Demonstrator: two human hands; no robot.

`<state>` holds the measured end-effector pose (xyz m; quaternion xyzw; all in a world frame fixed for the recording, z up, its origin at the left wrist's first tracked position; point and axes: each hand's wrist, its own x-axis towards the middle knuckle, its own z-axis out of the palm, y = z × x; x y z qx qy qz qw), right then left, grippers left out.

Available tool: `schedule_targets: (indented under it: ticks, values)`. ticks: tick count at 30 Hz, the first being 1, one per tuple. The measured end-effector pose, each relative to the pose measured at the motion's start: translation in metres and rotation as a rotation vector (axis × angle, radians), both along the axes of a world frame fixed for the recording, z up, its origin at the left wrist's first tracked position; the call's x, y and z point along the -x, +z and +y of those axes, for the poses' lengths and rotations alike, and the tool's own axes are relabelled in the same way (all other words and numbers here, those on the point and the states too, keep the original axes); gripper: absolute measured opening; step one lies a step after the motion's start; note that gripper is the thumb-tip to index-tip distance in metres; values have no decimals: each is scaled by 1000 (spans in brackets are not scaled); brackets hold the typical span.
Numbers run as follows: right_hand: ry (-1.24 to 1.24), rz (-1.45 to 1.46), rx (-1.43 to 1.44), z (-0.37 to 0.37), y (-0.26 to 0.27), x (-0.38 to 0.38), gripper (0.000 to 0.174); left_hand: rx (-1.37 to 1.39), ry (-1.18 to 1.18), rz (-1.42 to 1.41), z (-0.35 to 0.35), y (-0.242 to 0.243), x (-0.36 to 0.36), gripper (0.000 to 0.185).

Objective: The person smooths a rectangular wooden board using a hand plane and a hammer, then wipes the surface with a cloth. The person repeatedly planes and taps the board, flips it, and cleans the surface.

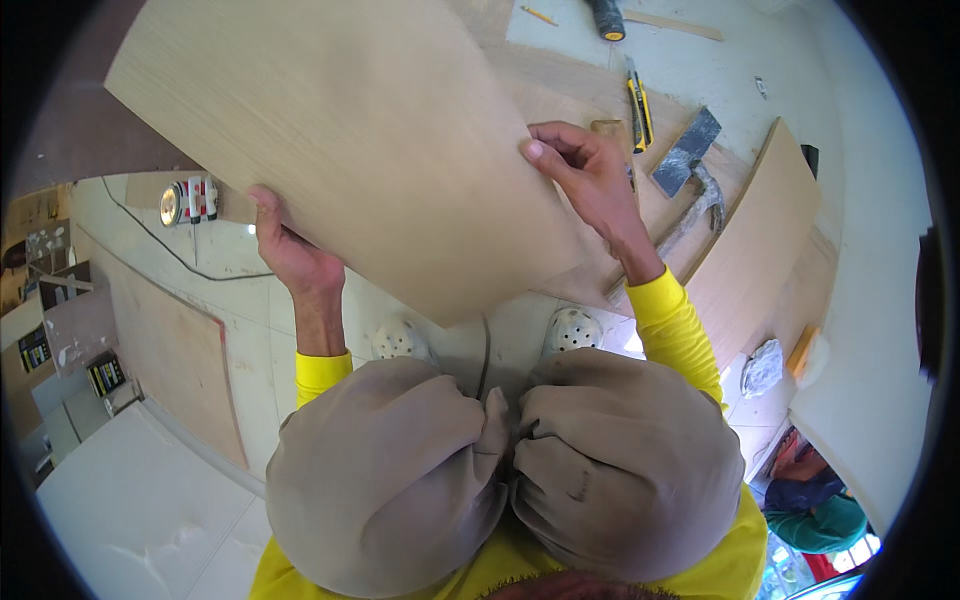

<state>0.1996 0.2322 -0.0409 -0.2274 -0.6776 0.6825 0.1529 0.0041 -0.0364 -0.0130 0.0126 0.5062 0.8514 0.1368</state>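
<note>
A pale wood panel [337, 150], thin and flat, is lifted and tilted in front of my knees. My left hand [296, 255] grips its lower left edge, thumb on top and fingers hidden beneath. On the panel's right edge, my right hand [581, 165] pinches with thumb and fingertips. Just past the right hand lie a yellow utility knife [639, 112] with its blade out, a dark flat blade [686, 150] smeared with white, and a worn claw hammer [694, 206]. A wooden tool part [611, 131] shows partly behind the right hand.
Another wood board [757, 217] leans at the right, near a crumpled plastic bag [762, 367]. A can with tubes [187, 201] stands left, beside a dark cable [165, 247]. A pencil [540, 15] and a black tool handle [607, 19] lie far off. Another person [814, 502] is at lower right.
</note>
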Motion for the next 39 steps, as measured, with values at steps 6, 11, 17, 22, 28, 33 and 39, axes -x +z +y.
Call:
schedule_targets:
  ticks: [6,11,17,22,28,33,39]
  values:
    - [-24,169,-87,28,30,25,35,30,-110,277,18,14,21,56]
    - [-77,181,42,33,27,43,38,93,-177,84,43,11,41,56]
    - [-132,-134,15,60,-61,75,39,317,-190,-171,82,-74,75,62]
    - [-401,-214,-760,60,-89,32,44,533,-156,-282,72,-145,117,69]
    - [-343,-775,-1097,11,-98,-90,83,1022,-139,-55,67,-174,134,60]
    - [-372,-814,-730,18,-101,-94,78,1547,53,785,81,-116,118,50]
    - [-498,-303,136,20,-85,-21,69,1221,-528,1345,161,-163,185,61]
